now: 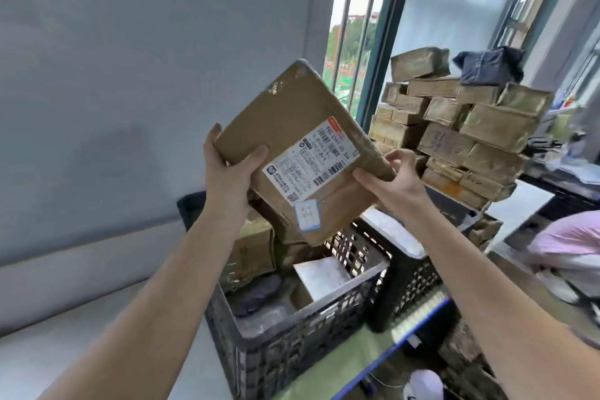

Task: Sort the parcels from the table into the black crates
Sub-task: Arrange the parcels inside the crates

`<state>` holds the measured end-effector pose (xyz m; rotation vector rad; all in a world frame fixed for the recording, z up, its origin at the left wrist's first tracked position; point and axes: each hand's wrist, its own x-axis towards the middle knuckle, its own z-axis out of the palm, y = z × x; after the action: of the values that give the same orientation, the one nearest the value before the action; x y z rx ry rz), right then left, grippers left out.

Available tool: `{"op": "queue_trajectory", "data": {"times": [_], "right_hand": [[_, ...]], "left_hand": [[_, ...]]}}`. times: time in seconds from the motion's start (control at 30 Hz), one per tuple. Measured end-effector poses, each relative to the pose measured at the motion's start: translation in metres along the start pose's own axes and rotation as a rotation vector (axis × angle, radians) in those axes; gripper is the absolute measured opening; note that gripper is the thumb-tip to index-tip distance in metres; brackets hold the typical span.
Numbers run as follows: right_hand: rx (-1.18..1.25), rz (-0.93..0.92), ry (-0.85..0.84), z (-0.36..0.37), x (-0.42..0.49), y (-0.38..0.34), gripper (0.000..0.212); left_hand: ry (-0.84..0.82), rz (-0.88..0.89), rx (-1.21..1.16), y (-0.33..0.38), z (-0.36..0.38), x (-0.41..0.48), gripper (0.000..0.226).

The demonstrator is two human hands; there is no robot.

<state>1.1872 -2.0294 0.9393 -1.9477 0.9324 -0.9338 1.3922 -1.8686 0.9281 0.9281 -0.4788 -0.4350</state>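
The left hand (227,172) grips the left edge of the parcel (292,120), thumb laid across its face, fingers hidden behind. The parcel is held tilted in the air above the near crate (292,334), label (311,166) facing the camera. The right hand (396,178) pinches the lower right edge between thumb and curled fingers. Progress is judged partial: the near crate holds several parcels and the second crate (418,276) at least one pale item, while a tall stack (470,140) remains on the table (522,204). Parcels standing in the near crate probably restrict the drop space.
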Motion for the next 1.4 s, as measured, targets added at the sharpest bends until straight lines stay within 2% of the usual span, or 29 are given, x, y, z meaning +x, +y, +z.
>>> {"op": "queue_trajectory", "data": {"times": [0.07,0.13,0.23,0.3,0.37,0.47,0.57,0.67,0.83,0.93,1.07,1.13,1.27,1.4], "right_hand": [[-0.174,0.038,-0.098,-0.017,0.033,0.013,0.069],[-0.223,0.047,-0.176,-0.033,0.062,0.022,0.083],[-0.214,0.03,-0.15,-0.053,0.105,0.034,0.095],[-0.232,0.04,-0.152,-0.064,0.13,0.044,0.098],[-0.278,0.036,-0.177,-0.073,0.154,0.059,0.095],[-0.309,0.021,-0.152,-0.085,0.188,0.089,0.087],[-0.356,-0.031,-0.191,-0.093,0.223,0.125,0.08],[-0.46,-0.071,-0.362,-0.094,0.257,0.17,0.084],[-0.59,0.018,-0.649,-0.069,0.295,0.257,0.088],[-0.6,0.025,-0.822,-0.039,0.308,0.289,0.089],[-0.599,-0.012,-0.89,0.004,0.319,0.315,0.1],[-0.627,-0.038,-0.923,0.021,0.32,0.328,0.098],[-0.671,-0.099,-1.028,0.039,0.317,0.347,0.103],[-0.685,-0.234,-1.086,0.038,0.329,0.353,0.11]], "left_hand": [[-0.044,-0.006,0.059,-0.015,0.028,0.023,0.094],[-0.066,0.004,0.137,-0.029,0.058,0.044,0.089],[-0.078,-0.01,0.206,-0.051,0.103,0.068,0.073],[-0.133,-0.046,0.225,-0.069,0.13,0.078,0.08],[-0.179,-0.055,0.32,-0.087,0.153,0.089,0.083],[-0.178,-0.029,0.445,-0.121,0.184,0.104,0.073],[-0.106,-0.031,0.562,-0.166,0.207,0.11,0.089],[-0.024,-0.16,0.796,-0.214,0.224,0.111,0.106],[-0.013,-0.56,1.119,-0.29,0.241,0.106,0.13],[-0.01,-0.627,1.201,-0.32,0.238,0.113,0.132],[-0.039,-0.635,1.314,-0.342,0.22,0.13,0.119],[-0.099,-0.693,1.418,-0.352,0.214,0.135,0.119],[-0.421,-0.727,1.847,-0.372,0.218,0.135,0.121],[-0.586,-0.837,1.956,-0.378,0.214,0.135,0.143]]}}
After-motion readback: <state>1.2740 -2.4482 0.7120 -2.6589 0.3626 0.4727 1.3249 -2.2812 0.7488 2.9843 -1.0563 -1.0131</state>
